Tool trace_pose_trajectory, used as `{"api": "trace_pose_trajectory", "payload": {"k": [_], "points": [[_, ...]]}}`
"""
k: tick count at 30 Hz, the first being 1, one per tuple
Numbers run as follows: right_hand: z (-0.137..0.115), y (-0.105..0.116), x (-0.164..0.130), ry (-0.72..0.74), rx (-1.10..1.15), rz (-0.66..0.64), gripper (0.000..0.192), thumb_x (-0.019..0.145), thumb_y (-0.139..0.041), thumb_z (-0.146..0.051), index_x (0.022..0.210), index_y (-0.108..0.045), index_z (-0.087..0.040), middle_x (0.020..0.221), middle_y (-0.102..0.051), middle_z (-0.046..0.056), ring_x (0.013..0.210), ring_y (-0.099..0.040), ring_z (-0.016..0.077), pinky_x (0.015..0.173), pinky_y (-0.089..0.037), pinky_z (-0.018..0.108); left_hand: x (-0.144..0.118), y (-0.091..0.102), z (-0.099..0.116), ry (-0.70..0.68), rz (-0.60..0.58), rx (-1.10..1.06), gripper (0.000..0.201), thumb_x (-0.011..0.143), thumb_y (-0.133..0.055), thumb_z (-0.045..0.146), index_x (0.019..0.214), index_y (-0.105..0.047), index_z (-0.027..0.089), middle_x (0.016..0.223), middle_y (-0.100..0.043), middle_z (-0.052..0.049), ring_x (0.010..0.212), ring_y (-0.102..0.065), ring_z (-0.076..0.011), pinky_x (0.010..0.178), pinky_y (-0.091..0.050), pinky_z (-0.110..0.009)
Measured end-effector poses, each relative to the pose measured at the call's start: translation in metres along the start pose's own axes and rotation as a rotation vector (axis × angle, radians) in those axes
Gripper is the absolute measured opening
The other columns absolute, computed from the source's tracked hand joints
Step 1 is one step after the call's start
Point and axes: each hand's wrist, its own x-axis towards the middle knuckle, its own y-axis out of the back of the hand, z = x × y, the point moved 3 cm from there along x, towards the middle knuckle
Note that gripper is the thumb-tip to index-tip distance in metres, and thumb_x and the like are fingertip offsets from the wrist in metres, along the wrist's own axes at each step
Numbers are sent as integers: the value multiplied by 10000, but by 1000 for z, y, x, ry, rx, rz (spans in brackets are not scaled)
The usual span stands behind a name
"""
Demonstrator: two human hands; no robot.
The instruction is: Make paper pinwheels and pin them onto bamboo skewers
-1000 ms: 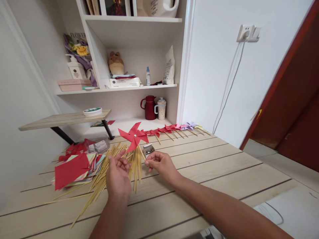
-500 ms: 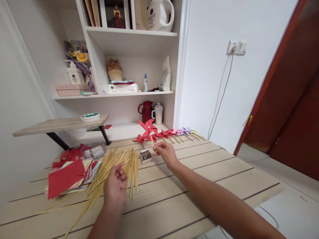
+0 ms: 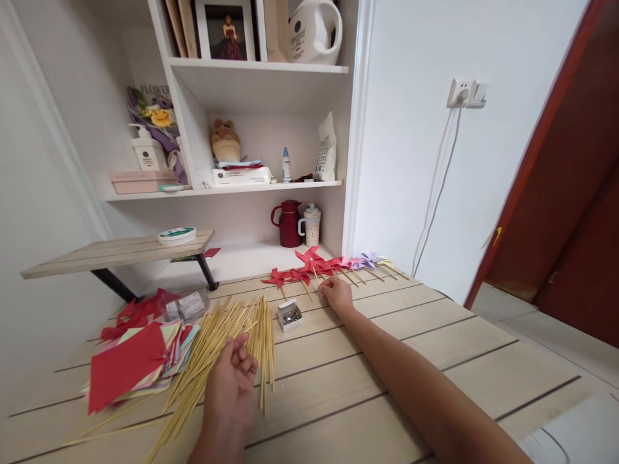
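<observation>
My right hand (image 3: 336, 293) pinches the thin wooden stick of a red paper pinwheel (image 3: 309, 260) at the back of the table, close above the row of pinwheels. That row holds red pinwheels (image 3: 275, 277), a pink one and purple ones (image 3: 368, 259), each on a stick. Over the pile of bamboo sticks (image 3: 220, 341), my left hand (image 3: 235, 364) hovers palm up, its fingers loosely curled and nothing visible in it. Between the hands stands a small open box (image 3: 290, 317) of shiny metal fasteners.
Left of the sticks lies a stack of coloured paper (image 3: 126, 364), with red paper pieces (image 3: 140, 312) and a clear plastic box (image 3: 188, 306) behind. A small raised shelf (image 3: 116, 251) stands at the back left. A red jug (image 3: 290, 224) and a cup (image 3: 311, 225) stand beyond the table.
My right hand has moved right and lowered the red pinwheel towards the row at the back. My left hand has stayed over the sticks. The view has shifted slightly.
</observation>
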Motion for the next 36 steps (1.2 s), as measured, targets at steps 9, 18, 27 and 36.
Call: {"api": "trace_pose_trajectory", "payload": {"k": [9,18,27,36], "points": [[5,-9,18,17,-165,-19,93,775,-643,-196,713,-712,-186,543,-669,-4,590,-649,162,593,-410,235,-11,-5,1,50,-21,-26,269,990,-481,107,763,-624,119,565,-397,68,429,-384,-48,458,-419,-193],[2,-12,19,34,-239,-43,122,796,-634,-178,705,-714,-196,536,-671,8,618,-638,168,647,-412,250,-12,-6,2,128,14,-27,269,979,-460,114,755,-606,143,566,-388,64,403,-339,-51,436,-417,-198],[2,-12,20,39,-240,-38,122,800,-654,-204,689,-704,-202,533,-662,7,671,-650,186,682,-425,261,-5,-4,-1,139,14,-16,257,979,-464,137,771,-615,141,549,-385,64,400,-354,-56,426,-432,-194],[6,-12,21,4,-150,-41,57,795,-658,-226,753,-690,-207,516,-660,-13,560,-651,170,614,-434,254,-4,-2,-4,132,33,3,244,955,-495,115,745,-615,147,576,-401,56,396,-368,-57,429,-437,-189]]}}
